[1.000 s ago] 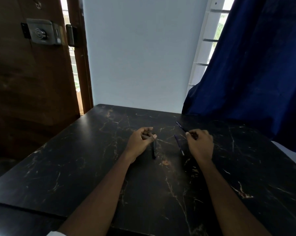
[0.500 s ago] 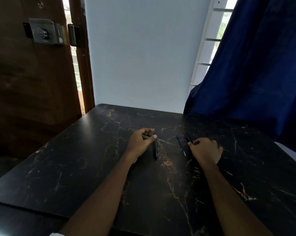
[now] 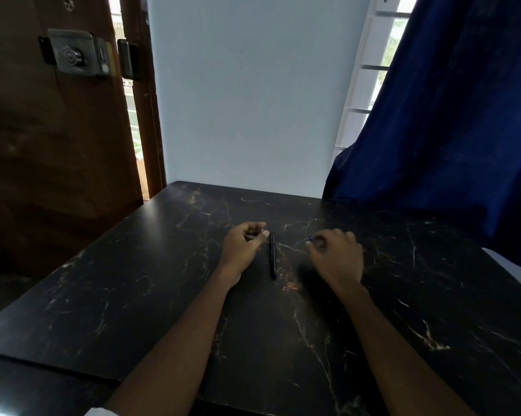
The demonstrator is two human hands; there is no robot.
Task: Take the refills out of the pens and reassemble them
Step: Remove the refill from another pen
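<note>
A dark pen (image 3: 273, 255) lies lengthwise on the black marble table (image 3: 133, 289), just right of my left hand (image 3: 244, 247). My left hand rests on the table with its fingers curled and its thumb tip beside the pen's far end; whether it pinches something small I cannot tell. My right hand (image 3: 337, 256) is closed over blue pens, and only a short blue tip (image 3: 310, 238) pokes out at its left side. The rest of those pens is hidden under the hand.
A blue curtain (image 3: 451, 115) hangs over the table's far right corner. A wooden door with a metal lock (image 3: 73, 54) stands at the left. A white wall (image 3: 247, 94) rises behind the table's far edge.
My right hand has drawn the two blue pens together from the table and closed over them, sliding slightly toward me. The left hand and the dark pen have stayed in place.
</note>
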